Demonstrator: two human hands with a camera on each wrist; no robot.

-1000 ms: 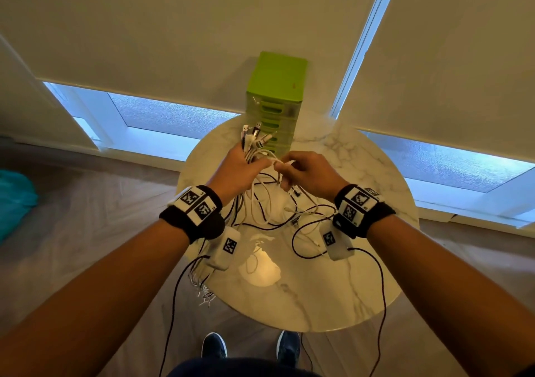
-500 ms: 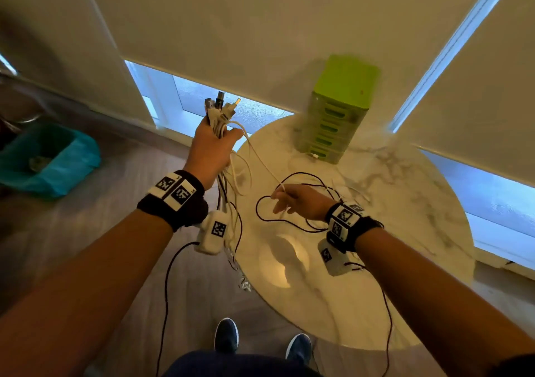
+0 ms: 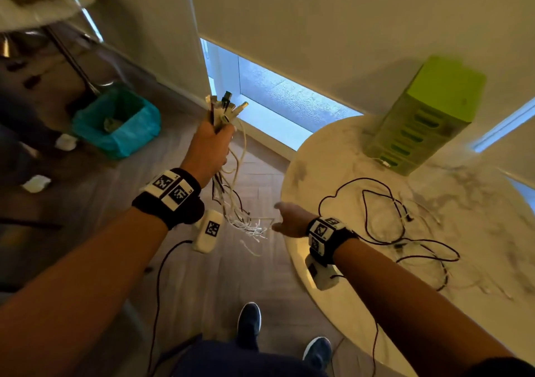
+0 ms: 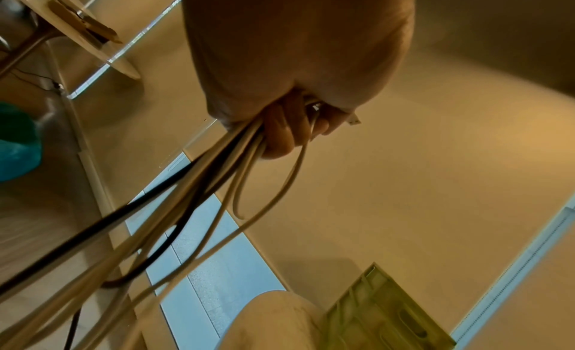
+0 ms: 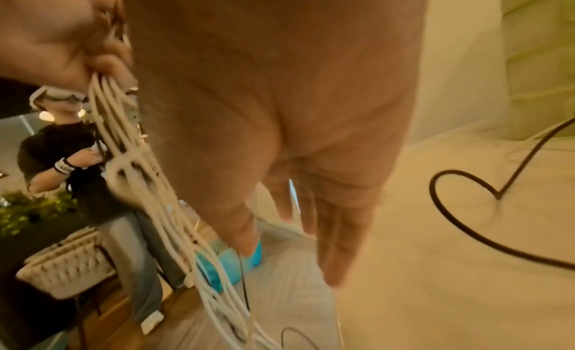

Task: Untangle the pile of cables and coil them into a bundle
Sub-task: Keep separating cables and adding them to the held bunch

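Observation:
My left hand (image 3: 210, 145) is raised over the floor left of the table and grips a bunch of white and black cables (image 3: 231, 191). Their plugs (image 3: 225, 107) stick up above the fist and the loose ends (image 3: 252, 229) hang below. The left wrist view shows the fingers (image 4: 280, 131) curled round the cables (image 4: 218, 183). My right hand (image 3: 288, 219) reaches left past the table edge toward the hanging ends, fingers (image 5: 336, 244) straight, holding nothing. The held bunch (image 5: 149, 195) hangs beside it. More cables (image 3: 385, 214), black and white, lie loose on the round marble table (image 3: 347, 313).
A green drawer box (image 3: 425, 116) stands at the table's far side. A teal-lined bin (image 3: 115, 122) sits on the wooden floor at the left. Another person (image 5: 77, 173) stands by a tufted seat (image 5: 65, 264) in the right wrist view. My shoes (image 3: 249, 321) are below.
My left hand has carried the cable bunch up and left, off the table. My right hand let go of the cable on the table and swung left toward the hanging ends.

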